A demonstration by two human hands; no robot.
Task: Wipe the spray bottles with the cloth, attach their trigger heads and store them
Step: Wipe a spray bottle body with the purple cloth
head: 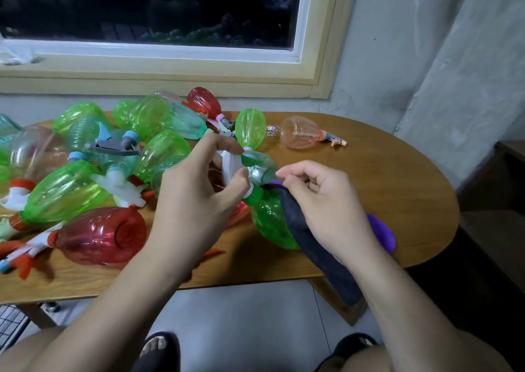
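Observation:
My left hand [199, 189] grips a white trigger head [231, 165] seated at the neck of a green spray bottle [270, 221] that lies near the table's front edge. My right hand [321, 201] presses on that bottle's body and holds a dark cloth [318, 255] with a purple side, which drapes over the bottle and hangs off the table edge. A pale teal bottle [261, 167] lies just behind my hands, partly hidden by them.
Several green, red and teal spray bottles [65, 189] with trigger heads are heaped on the left half of the wooden table [383, 178]. A clear pink bottle [301, 133] lies alone at the back right. A window and wall stand behind; my sandalled feet show below.

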